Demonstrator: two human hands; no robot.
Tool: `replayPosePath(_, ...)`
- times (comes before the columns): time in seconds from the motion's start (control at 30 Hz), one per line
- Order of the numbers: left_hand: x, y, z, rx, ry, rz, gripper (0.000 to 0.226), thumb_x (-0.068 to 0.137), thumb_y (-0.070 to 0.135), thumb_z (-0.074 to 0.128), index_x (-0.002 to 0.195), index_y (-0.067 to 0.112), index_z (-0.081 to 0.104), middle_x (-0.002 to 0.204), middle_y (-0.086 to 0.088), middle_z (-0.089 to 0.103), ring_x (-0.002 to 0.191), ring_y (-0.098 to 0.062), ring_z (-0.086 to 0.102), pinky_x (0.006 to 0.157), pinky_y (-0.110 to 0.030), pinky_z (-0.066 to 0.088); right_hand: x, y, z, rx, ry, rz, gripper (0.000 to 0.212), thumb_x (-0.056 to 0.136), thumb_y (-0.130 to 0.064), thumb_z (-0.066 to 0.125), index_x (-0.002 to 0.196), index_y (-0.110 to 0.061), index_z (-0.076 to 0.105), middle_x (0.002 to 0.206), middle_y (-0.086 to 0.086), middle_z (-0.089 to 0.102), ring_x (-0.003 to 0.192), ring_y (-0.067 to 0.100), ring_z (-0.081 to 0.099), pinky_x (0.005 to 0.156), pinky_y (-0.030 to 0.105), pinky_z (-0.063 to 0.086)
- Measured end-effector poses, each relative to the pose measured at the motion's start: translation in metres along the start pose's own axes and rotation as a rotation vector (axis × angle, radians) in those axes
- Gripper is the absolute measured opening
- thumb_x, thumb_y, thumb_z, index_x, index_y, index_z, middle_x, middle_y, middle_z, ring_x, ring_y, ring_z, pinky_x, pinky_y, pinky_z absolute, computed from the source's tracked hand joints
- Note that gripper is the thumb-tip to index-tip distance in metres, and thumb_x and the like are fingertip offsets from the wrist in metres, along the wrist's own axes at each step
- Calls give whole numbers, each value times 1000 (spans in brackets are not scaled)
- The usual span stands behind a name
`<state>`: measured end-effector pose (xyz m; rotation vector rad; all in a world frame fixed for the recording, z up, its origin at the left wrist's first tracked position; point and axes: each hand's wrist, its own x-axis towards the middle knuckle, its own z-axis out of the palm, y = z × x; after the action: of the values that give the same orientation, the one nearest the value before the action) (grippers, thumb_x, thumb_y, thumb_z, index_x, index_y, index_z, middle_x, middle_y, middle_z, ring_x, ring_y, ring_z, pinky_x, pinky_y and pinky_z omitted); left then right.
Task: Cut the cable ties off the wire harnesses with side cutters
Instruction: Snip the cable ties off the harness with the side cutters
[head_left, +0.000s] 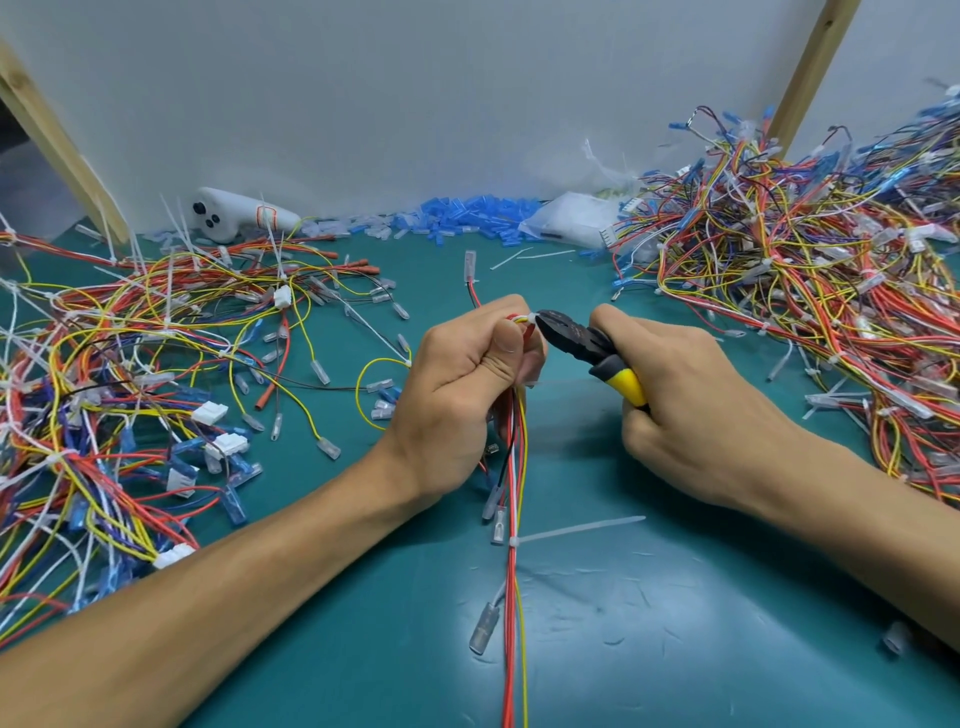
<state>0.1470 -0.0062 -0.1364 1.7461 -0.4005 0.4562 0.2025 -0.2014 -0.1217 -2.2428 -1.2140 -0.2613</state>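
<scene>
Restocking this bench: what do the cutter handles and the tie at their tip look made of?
Yellow-and-black side cutter handles: probably rubbery plastic sleeves, matte, no glint. White cable tie at the cutter tip: likely nylon-type plastic, milky and smooth.

Showing bare left hand (457, 395) and bare right hand (675, 410); showing bare left forearm (234, 597) and bare right forearm (883, 512), unclothed to the frame edge; displaying short, trimmed thumbnail (508, 343) on left hand.

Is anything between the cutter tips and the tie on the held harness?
Nothing visible. The side cutters, held in the right hand, have their tips at the white cable tie, which sits just above the left hand gripping the wire harness. Only that hand lies close beside it.
</scene>
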Motion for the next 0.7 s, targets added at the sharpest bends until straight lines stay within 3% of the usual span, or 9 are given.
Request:
replayPosePath(0.13,0,1,0,15,-4,-6,42,110,18,32,72,7,47,73,1,41,63,-25,39,55,-44,35,0,1,1,-21,17,-2,31,75,-5,40,86,-30,26,83,-38,46,71,-3,44,60,14,34)
replayPosePath(0.27,0,3,0,28,-16,-4,41,109,17,31,71,13,46,72,-2,41,61,-26,39,56,-41,34,-1,4,1,-31,67,-17,18,87,-16,39,84,-30,28,76,-25,46,65,10,38,56,24,27)
replayPosePath(0.43,0,3,0,37,-21,-4,41,109,16,31,71,13,47,73,-5,41,61,-28,39,57,-43,34,0,4,-3,-54,125,-29,8,83,-21,39,79,-25,33,61,-9,33,63,22,25,53,32,22)
replayPosePath(0.53,0,3,1,21,-17,-15,41,110,17,32,72,16,46,73,-3,40,59,-24,38,58,-36,31,0,3,-4,-68,136,-22,19,85,-12,48,79,-25,35,61,-10,32,62,23,26,52,39,25)
replayPosePath(0.7,0,3,0,28,5,-9,41,110,17,32,71,15,45,72,-5,39,59,-26,38,58,-36,31,1,1,-5,-123,138,-33,17,88,-18,44,84,-29,32,66,-14,35,64,29,30,53,44,32)
